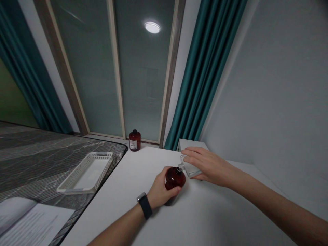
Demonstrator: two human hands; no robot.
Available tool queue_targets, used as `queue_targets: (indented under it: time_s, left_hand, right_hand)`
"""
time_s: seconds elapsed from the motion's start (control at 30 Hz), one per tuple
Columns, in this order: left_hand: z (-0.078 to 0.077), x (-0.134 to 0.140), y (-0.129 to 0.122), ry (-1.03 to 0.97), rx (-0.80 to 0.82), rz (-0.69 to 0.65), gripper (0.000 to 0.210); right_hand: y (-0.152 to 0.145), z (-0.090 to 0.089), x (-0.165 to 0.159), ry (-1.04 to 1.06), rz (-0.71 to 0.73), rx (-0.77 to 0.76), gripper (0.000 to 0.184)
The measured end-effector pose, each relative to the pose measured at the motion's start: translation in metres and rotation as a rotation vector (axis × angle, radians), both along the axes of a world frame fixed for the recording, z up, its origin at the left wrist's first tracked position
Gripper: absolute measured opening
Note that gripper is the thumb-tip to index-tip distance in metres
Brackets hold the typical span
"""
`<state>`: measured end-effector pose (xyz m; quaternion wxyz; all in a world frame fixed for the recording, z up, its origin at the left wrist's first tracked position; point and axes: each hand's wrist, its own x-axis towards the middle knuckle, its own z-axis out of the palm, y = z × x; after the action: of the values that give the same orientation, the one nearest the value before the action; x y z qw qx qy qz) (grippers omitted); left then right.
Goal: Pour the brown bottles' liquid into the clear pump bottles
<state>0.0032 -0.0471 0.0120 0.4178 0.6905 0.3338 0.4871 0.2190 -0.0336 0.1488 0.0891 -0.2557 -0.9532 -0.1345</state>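
My left hand (161, 191) wraps round a dark red-brown bottle (175, 178) low over the white table; whether its base touches the top I cannot tell. In my right hand (202, 164) is a clear glass bottle (191, 170), tipped on its side with its neck pointing left. That neck meets the mouth of the brown bottle. My right fingers cover much of the clear bottle, and any liquid in it is too unclear to make out.
Another brown bottle (134, 140) with a white label and dark cap stands at the table's (123, 212) far left corner. A white box (193, 143) sits at the back. Left, on a grey marbled surface, lie a white basket (98, 184) and an open book (43, 225).
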Motion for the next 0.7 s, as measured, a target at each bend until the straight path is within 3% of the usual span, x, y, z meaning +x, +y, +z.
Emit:
queue_targets:
  time_s: [0.7]
  left_hand:
    - [0.0008, -0.0005, -0.0003, -0.014, 0.007, -0.017, 0.051]
  right_hand:
    - [0.0014, 0.0028, -0.0015, -0.016, 0.033, 0.003, 0.068]
